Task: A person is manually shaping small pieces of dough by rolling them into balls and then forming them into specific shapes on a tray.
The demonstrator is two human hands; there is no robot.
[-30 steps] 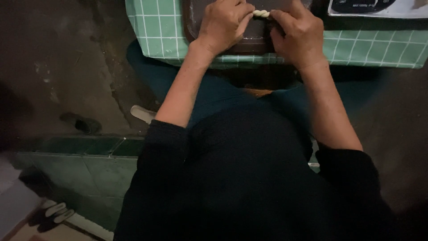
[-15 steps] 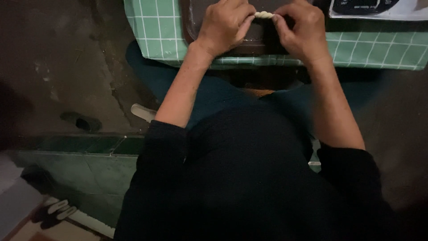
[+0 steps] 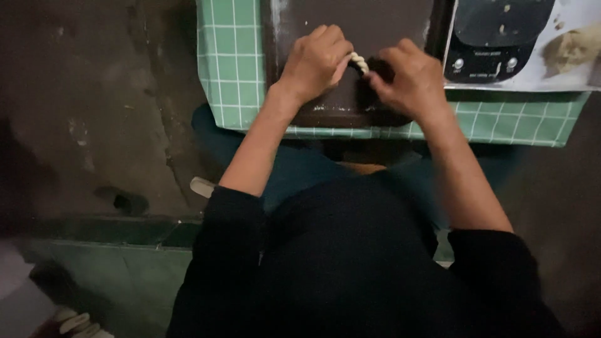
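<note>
Head view looks down on both hands pinching a short twisted rope of pale dough [image 3: 358, 61] over a dark board [image 3: 350, 25] on the green-checked tabletop [image 3: 231, 56]. Left hand [image 3: 313, 62] and right hand [image 3: 407, 78], fingers closed on its ends, have drawn closer to the body than half a second ago, so the twisting seems ongoing. A kitchen scale [image 3: 501, 37] sits just right

Home kitchen: kitchen scale [image 3: 501, 37], checked tablecloth [image 3: 233, 62], dough lump [image 3: 573, 49].
</note>
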